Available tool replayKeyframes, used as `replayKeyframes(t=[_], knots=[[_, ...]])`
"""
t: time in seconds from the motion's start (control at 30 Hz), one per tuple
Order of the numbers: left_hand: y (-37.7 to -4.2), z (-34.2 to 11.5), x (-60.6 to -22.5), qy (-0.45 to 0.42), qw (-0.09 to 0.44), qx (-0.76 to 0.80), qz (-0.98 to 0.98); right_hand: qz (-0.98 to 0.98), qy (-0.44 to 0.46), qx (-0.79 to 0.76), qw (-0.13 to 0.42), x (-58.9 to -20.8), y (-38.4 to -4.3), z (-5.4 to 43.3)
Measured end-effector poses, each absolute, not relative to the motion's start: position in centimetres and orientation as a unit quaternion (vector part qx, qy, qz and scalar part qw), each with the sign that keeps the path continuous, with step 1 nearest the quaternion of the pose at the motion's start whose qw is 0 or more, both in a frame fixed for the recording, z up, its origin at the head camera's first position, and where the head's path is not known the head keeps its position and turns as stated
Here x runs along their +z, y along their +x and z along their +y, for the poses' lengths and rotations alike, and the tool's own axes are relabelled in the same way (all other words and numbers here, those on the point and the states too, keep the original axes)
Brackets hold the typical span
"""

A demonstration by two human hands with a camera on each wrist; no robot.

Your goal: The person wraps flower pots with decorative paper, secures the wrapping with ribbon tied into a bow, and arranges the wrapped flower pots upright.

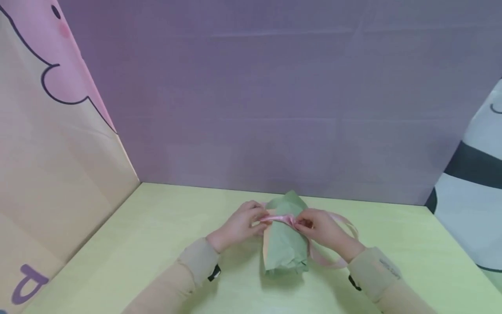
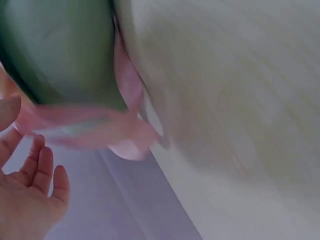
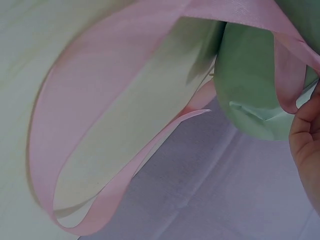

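A bundle wrapped in green paper [image 1: 288, 246], with a peach-coloured strip [image 1: 266, 248] along its left side, lies on the table. Pink ribbon [image 1: 279, 218] crosses its upper part and bunches up toward the right. At the bundle's left, my left hand [image 1: 240, 221] pinches the ribbon between thumb and fingers; the left wrist view shows this ribbon [image 2: 85, 125] blurred. My right hand [image 1: 320, 227] pinches the bunched ribbon at the bundle's right side. In the right wrist view, a narrow ribbon loop [image 3: 289, 75] hangs beside the right hand's fingers. What the bundle contains is hidden.
A long loose ribbon tail [image 3: 90, 80] curves over the pale yellow-green table [image 1: 176, 218] to the bundle's right. A purple-grey panel [image 1: 274, 109] rises behind the table's back edge. Printed panels stand at the left [image 1: 59, 174] and right [image 1: 470, 218].
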State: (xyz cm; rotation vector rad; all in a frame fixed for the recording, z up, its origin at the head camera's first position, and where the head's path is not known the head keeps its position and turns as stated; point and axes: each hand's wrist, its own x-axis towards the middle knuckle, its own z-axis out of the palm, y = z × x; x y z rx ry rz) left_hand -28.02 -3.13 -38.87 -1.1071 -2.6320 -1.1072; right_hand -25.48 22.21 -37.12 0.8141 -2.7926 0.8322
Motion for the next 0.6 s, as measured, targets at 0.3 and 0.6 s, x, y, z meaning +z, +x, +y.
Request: replayKeyframes(t=[0.3, 0.6], knots=[[-29.8, -4.8, -39.4, -0.341, -0.068, -0.423, -0.837, -0.918, 0.285, 0.269, 0.06, -37.0, -25.4, 22.4], [-30.1, -5.2, -39.5, -0.362, -0.113, -0.445, -0.811, -0.913, 0.298, 0.27, 0.062, -36.9, -25.3, 22.2]])
